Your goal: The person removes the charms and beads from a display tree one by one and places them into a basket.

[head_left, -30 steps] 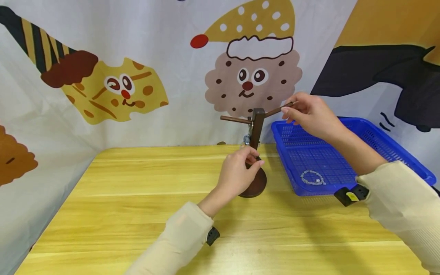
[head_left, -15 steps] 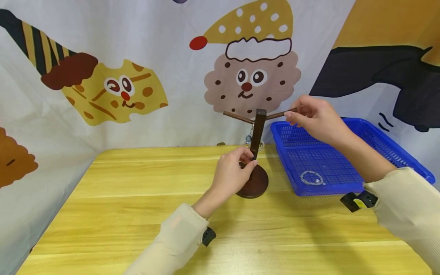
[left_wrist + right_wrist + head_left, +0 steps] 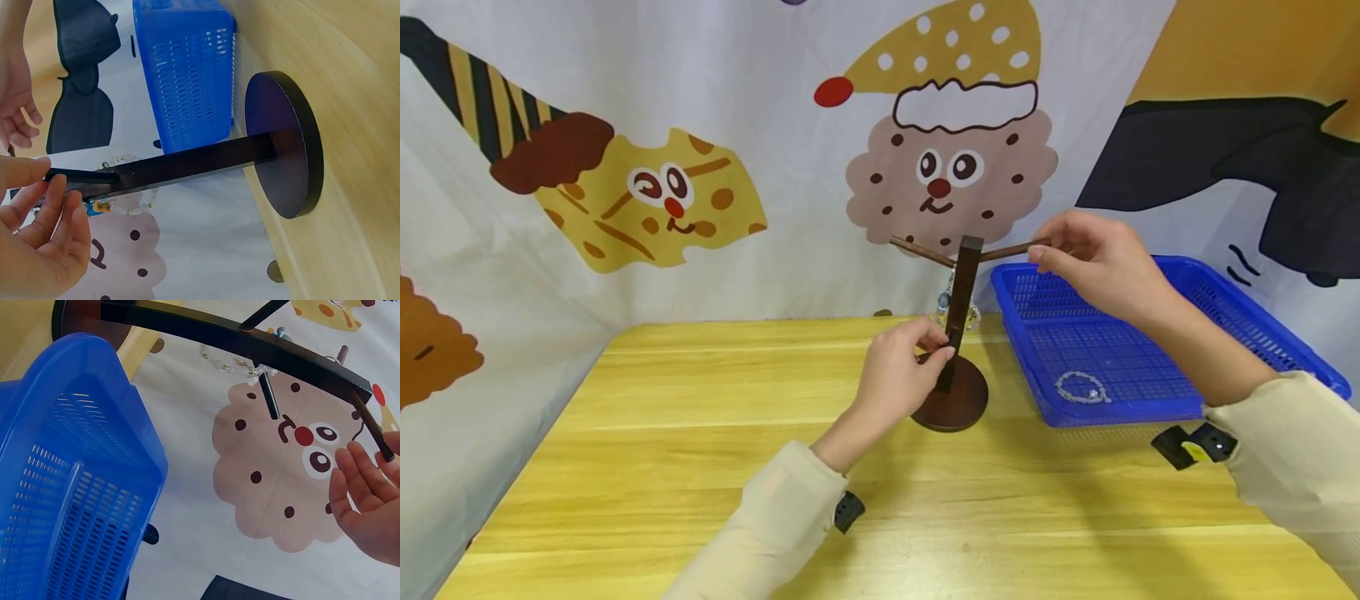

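A dark brown wooden jewelry stand point(image 3: 964, 287) with a round base point(image 3: 953, 407) and several pegs stands upright on the table. My left hand point(image 3: 897, 365) pinches a lower peg point(image 3: 84, 175) that juts toward me, between thumb and fingers. Higher up, my right hand point(image 3: 1101, 257) pinches the end of the upper right peg point(image 3: 373, 425). Behind the post hang beaded bracelets: one with blue beads point(image 3: 944, 302), another with clear and pale beads point(image 3: 219, 364). The post partly hides both in the head view.
To the right of the stand sits a blue plastic basket point(image 3: 1026, 354), with a clear beaded bracelet point(image 3: 1081, 388) lying inside. A white cloth point(image 3: 805, 275) printed with cartoon figures hangs behind the wooden table point(image 3: 700, 400).
The stand has turned a little, swinging its upper left peg backward. My left hand has shifted slightly left, my right hand slightly right, and the pale bracelet shows right of the post.
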Motion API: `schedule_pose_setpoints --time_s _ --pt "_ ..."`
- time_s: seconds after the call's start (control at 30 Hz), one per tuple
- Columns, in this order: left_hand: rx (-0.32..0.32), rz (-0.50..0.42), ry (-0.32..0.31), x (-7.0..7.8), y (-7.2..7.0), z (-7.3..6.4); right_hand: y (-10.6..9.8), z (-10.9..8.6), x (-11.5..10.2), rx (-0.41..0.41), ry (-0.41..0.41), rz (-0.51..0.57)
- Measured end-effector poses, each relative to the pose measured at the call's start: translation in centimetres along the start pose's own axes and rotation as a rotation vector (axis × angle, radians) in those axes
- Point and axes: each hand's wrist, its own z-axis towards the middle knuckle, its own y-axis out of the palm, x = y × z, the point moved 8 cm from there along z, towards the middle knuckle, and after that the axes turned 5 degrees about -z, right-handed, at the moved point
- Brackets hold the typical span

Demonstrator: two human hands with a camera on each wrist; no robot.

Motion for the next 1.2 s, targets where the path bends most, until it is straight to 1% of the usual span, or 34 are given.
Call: schedule_pose_setpoints --time_s 0.13,0.3,0.5,0.73,0.9,1.0,1.2 --pt "-0.011 -0.006 -0.01 0.0 0.0 0.0 -0.2 -0.1 0.0 0.016 -0.014 0.04" --pt "-0.015 0.0 -0.014 0.0 0.0 0.0 -0.2 -0.2 0.2 0.014 -0.009 0.064" --pt "0.002 0.004 -0.016 -0.5 -0.4 0.2 -0.4 -0.4 0.2 0.011 -0.008 0.073" --pt "0.025 -0.003 -0.047 -1.4 -1.2 0.6 -0.4 -0.8 -1.1 0.036 -0.066 0.051" --pt "0.037 -0.005 -0.062 -2.2 -1.8 0.9 -0.2 -1.2 -2.1 0.046 -0.088 0.033" --pt "0.041 -0.001 -0.073 -2.7 -2.1 1.2 0.0 -1.4 -2.8 0.045 -0.108 0.031" --pt "0.034 0.004 -0.125 -3.9 -2.5 1.6 0.7 -1.9 -4.4 0.016 -0.174 0.034"
